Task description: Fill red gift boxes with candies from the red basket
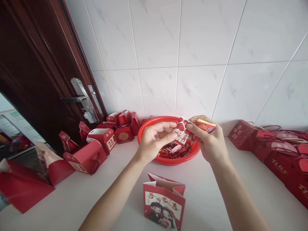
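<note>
One patterned packet (182, 131), pinched between your left hand (154, 138) and right hand (213, 139).
Long axis leaning far-right; your right hand also clutches gold-edged packets (205, 126).

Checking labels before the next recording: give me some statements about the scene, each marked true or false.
1. The left hand holds the white-and-red packet. True.
2. The right hand is empty. False: it holds a gold-edged red packet.
3. The paper bag is nearer the camera than the red basket. True.
4. The red basket has nothing in it. False: wrapped pieces lie inside.
5. A dark door is at the picture's left. True.
</note>
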`<action>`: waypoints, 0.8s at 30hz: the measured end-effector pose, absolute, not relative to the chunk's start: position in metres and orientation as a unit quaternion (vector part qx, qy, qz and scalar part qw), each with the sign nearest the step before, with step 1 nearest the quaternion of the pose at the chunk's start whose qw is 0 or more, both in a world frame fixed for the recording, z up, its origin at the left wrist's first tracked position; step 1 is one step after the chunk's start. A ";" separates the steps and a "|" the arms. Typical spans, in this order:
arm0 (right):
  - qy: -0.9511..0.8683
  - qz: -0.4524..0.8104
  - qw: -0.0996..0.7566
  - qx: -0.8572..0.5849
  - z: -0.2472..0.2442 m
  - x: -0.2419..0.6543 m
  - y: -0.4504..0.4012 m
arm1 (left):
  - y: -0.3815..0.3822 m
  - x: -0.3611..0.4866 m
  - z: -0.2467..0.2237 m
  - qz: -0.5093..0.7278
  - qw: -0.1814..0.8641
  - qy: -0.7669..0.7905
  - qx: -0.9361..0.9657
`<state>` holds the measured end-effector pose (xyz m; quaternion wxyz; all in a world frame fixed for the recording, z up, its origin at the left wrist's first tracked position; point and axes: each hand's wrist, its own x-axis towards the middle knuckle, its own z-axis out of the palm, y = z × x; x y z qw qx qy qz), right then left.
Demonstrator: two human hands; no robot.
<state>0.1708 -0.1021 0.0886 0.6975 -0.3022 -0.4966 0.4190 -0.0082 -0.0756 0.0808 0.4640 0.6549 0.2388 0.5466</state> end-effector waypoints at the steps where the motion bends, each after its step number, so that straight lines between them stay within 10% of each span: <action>1: -0.493 0.428 0.694 -0.303 0.089 0.170 -0.102 | -0.076 -0.008 0.081 0.549 0.456 0.240 0.659; 24: -0.418 0.608 0.629 -0.244 0.092 0.170 -0.091 | -0.072 -0.016 0.085 0.609 0.318 0.294 0.665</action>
